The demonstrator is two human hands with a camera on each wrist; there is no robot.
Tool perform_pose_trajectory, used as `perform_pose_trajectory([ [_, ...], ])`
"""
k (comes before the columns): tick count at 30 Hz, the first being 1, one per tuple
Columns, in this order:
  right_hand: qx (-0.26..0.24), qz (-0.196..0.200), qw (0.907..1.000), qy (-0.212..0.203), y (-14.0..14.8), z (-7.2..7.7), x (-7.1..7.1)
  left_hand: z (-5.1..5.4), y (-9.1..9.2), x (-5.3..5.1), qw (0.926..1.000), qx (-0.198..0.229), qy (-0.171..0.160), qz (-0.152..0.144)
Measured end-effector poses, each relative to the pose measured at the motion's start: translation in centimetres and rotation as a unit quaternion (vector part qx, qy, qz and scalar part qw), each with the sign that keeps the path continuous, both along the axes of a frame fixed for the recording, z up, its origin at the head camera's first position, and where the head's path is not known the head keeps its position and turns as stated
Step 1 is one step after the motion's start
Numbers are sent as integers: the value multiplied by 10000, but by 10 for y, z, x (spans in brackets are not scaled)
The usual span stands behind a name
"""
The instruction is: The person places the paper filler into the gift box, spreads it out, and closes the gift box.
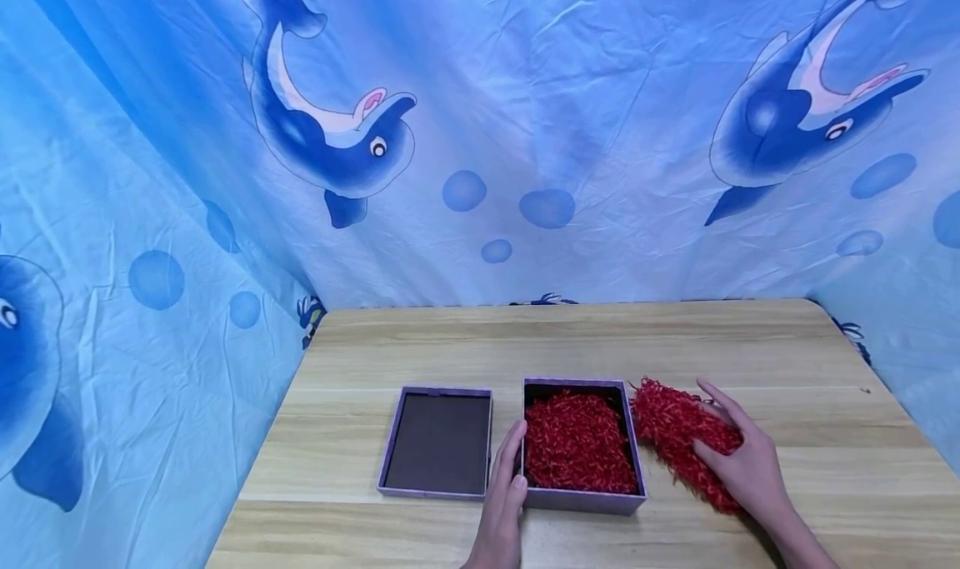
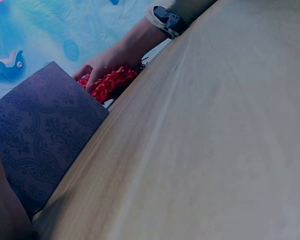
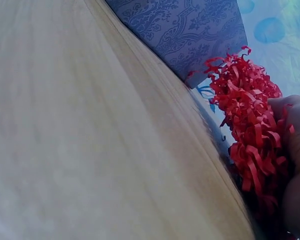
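A purple patterned box (image 1: 585,501) with a dark inside stands on the table, filled with red shredded paper (image 1: 577,448). Along its left wall my left hand (image 1: 504,502) rests with fingers fairly straight. To the right of the box, my right hand (image 1: 752,462) grips a long bundle of red shredded paper (image 1: 678,427), thumb on one side and fingers on the other. The same bundle (image 3: 252,120) fills the right side of the right wrist view, beside the box's patterned wall (image 3: 185,30). The bundle's underside is hidden.
A shallow purple-edged lid (image 1: 438,444) with a black inside lies left of the box, near my left hand. Everything stands on a light wooden table (image 1: 600,336). A blue dolphin-print curtain (image 1: 480,119) hangs behind the table and along its sides.
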State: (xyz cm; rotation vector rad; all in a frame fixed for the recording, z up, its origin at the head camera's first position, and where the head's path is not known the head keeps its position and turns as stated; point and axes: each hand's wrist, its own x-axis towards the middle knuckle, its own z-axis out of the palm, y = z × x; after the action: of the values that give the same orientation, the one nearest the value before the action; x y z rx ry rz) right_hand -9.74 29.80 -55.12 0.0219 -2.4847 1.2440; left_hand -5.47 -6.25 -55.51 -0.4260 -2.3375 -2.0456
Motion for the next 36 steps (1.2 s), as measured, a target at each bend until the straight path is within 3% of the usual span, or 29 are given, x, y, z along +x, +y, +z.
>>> perform_pose_trajectory([
  [8, -381, -178, 9991, 48, 5, 9, 3, -2, 0, -1, 9998, 112, 48, -167],
  [16, -765, -163, 9968, 183, -3, 32, 9, -3, -1, -2, 9994, 122, -91, -309],
  [19, -796, -44, 9962, 351, -9, 40, 12, -2, -1, -2, 9993, 131, -169, -300],
  [31, -826, 661, 9928, 564, -38, 82, 20, 0, -2, 0, 9996, 116, 20, -276],
  [36, -805, 1092, 9866, 908, -54, 88, 16, 1, -1, 0, 9998, 60, -85, -153],
])
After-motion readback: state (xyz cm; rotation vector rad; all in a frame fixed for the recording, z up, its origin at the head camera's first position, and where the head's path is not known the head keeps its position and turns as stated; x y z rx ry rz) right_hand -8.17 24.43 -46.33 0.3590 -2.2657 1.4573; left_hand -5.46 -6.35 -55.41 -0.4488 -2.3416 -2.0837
